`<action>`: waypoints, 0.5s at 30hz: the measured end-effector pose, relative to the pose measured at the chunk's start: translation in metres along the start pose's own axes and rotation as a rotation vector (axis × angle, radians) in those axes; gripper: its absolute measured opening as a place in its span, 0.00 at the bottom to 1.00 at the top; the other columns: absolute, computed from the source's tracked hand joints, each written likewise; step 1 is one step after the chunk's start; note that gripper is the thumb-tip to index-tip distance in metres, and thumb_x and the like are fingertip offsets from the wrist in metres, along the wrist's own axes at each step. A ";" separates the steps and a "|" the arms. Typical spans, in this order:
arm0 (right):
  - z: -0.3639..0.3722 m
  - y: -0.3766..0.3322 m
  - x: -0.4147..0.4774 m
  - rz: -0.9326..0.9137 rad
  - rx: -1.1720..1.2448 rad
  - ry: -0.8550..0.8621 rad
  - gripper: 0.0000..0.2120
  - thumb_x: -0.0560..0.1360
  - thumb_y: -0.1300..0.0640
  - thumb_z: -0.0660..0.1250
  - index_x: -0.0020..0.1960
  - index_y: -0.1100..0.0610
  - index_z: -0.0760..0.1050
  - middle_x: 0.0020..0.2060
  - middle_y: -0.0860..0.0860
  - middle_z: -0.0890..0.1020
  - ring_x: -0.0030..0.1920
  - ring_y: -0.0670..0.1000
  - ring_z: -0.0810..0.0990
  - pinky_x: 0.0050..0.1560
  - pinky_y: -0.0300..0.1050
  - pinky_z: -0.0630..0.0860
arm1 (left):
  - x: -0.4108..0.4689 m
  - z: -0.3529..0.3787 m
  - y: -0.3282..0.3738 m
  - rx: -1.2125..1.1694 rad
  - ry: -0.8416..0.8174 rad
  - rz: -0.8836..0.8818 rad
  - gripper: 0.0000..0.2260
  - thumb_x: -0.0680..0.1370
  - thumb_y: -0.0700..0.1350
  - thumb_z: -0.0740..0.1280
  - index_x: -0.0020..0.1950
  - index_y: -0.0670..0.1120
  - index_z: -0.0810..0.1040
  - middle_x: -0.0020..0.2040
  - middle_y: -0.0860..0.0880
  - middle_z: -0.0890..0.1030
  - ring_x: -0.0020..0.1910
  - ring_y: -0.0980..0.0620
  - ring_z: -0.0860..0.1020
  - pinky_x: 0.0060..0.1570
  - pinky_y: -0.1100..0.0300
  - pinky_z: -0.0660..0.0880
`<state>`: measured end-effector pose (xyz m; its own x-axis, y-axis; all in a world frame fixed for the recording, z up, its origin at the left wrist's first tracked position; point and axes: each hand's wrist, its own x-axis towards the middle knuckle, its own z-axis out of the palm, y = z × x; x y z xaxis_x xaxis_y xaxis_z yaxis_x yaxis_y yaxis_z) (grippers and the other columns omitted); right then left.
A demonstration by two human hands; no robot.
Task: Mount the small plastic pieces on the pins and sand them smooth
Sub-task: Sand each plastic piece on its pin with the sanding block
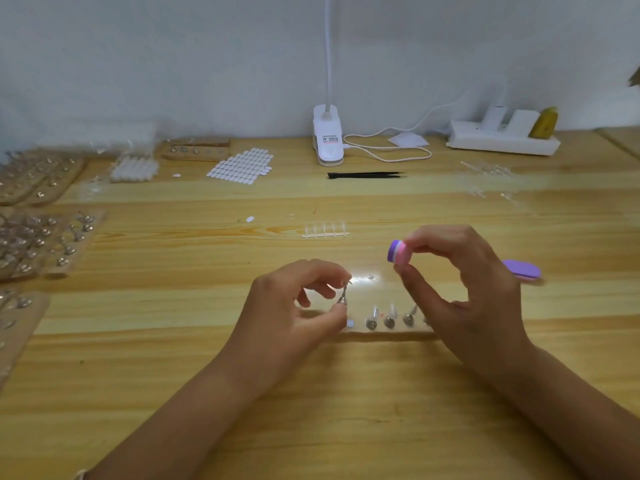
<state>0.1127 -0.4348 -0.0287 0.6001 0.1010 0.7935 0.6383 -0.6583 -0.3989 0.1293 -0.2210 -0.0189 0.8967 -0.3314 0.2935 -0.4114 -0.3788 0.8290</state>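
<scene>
My left hand [294, 306] pinches a small metal pin [343, 294] between thumb and fingers, lifted just above the wooden pin block [388, 336]. A clear plastic piece sits at the pin's top, close to my fingertips. My right hand [460, 282] grips a purple and pink sanding block [397, 251] by its end, held up to the right of the pin and apart from it. Three more pins [389, 320] stand in the block between my hands, each with a clear piece on it. A strip of clear plastic pieces [325, 232] lies on the table behind.
A second purple sanding block [521, 270] lies right of my right hand. Wooden boards full of pins [41, 237] line the left edge. White adhesive tabs [242, 166], black tweezers [367, 175], a clip lamp [328, 140] and a power strip [502, 140] sit at the back.
</scene>
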 end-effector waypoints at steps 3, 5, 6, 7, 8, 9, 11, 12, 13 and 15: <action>0.000 0.000 -0.001 -0.016 -0.020 -0.002 0.08 0.75 0.68 0.72 0.53 0.64 0.79 0.48 0.53 0.81 0.51 0.48 0.80 0.58 0.41 0.76 | -0.003 0.004 -0.003 -0.003 -0.083 -0.032 0.15 0.70 0.33 0.72 0.48 0.53 0.79 0.41 0.54 0.83 0.42 0.57 0.81 0.36 0.73 0.70; 0.001 -0.001 -0.001 -0.032 -0.030 -0.003 0.07 0.74 0.69 0.72 0.52 0.65 0.79 0.47 0.54 0.82 0.51 0.48 0.80 0.57 0.41 0.77 | -0.003 0.005 -0.003 0.028 -0.102 -0.011 0.15 0.70 0.32 0.71 0.47 0.52 0.77 0.40 0.54 0.83 0.42 0.57 0.80 0.38 0.76 0.68; 0.002 -0.002 -0.002 -0.040 -0.032 -0.009 0.07 0.74 0.69 0.72 0.52 0.65 0.79 0.47 0.54 0.82 0.50 0.49 0.81 0.57 0.43 0.77 | -0.003 0.006 -0.003 0.052 -0.109 0.005 0.15 0.70 0.32 0.71 0.46 0.52 0.76 0.41 0.55 0.82 0.43 0.57 0.80 0.39 0.75 0.68; 0.003 -0.002 -0.002 -0.049 -0.029 -0.016 0.07 0.75 0.69 0.72 0.52 0.65 0.79 0.47 0.54 0.82 0.50 0.50 0.81 0.56 0.45 0.78 | -0.002 0.006 -0.003 0.062 -0.117 0.014 0.15 0.71 0.33 0.71 0.46 0.53 0.76 0.41 0.56 0.83 0.44 0.57 0.80 0.40 0.74 0.68; 0.003 -0.002 -0.002 -0.058 -0.025 -0.023 0.07 0.75 0.69 0.71 0.52 0.66 0.79 0.47 0.54 0.82 0.50 0.52 0.82 0.55 0.47 0.79 | -0.002 0.006 -0.003 0.049 -0.124 0.013 0.14 0.71 0.33 0.71 0.45 0.52 0.76 0.41 0.57 0.83 0.46 0.57 0.81 0.42 0.73 0.68; 0.004 -0.003 -0.002 -0.066 -0.021 -0.028 0.06 0.75 0.69 0.71 0.52 0.66 0.79 0.46 0.55 0.82 0.49 0.54 0.82 0.54 0.49 0.79 | -0.002 0.006 -0.003 0.009 -0.134 0.004 0.13 0.72 0.33 0.71 0.45 0.52 0.77 0.41 0.56 0.83 0.47 0.56 0.81 0.43 0.70 0.71; 0.004 -0.003 -0.002 -0.075 -0.021 -0.034 0.06 0.75 0.69 0.71 0.52 0.66 0.79 0.46 0.54 0.82 0.49 0.54 0.82 0.54 0.48 0.79 | -0.002 0.006 -0.004 -0.052 -0.140 -0.008 0.12 0.72 0.33 0.72 0.45 0.50 0.78 0.42 0.55 0.84 0.47 0.56 0.82 0.46 0.66 0.75; 0.004 -0.003 -0.002 -0.075 -0.024 -0.035 0.07 0.75 0.69 0.71 0.52 0.66 0.79 0.46 0.54 0.82 0.49 0.53 0.82 0.54 0.47 0.79 | -0.002 0.006 -0.003 -0.063 -0.136 -0.004 0.11 0.72 0.33 0.72 0.46 0.49 0.78 0.42 0.55 0.84 0.48 0.56 0.83 0.44 0.66 0.76; 0.004 -0.003 -0.002 -0.072 -0.028 -0.038 0.07 0.75 0.69 0.71 0.52 0.66 0.79 0.46 0.54 0.82 0.49 0.53 0.82 0.54 0.47 0.79 | -0.003 0.006 -0.002 -0.077 -0.130 0.003 0.11 0.72 0.33 0.72 0.46 0.49 0.78 0.42 0.55 0.84 0.48 0.57 0.83 0.42 0.67 0.76; 0.004 -0.004 -0.002 -0.063 -0.036 -0.043 0.06 0.75 0.69 0.71 0.52 0.66 0.79 0.46 0.54 0.83 0.49 0.53 0.82 0.54 0.47 0.79 | -0.003 0.007 0.001 -0.110 -0.115 0.020 0.12 0.71 0.33 0.74 0.47 0.48 0.79 0.41 0.55 0.85 0.48 0.58 0.83 0.39 0.71 0.74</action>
<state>0.1108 -0.4294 -0.0309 0.5800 0.1750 0.7956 0.6583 -0.6759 -0.3313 0.1255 -0.2267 -0.0226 0.8611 -0.4372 0.2595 -0.4031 -0.2763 0.8724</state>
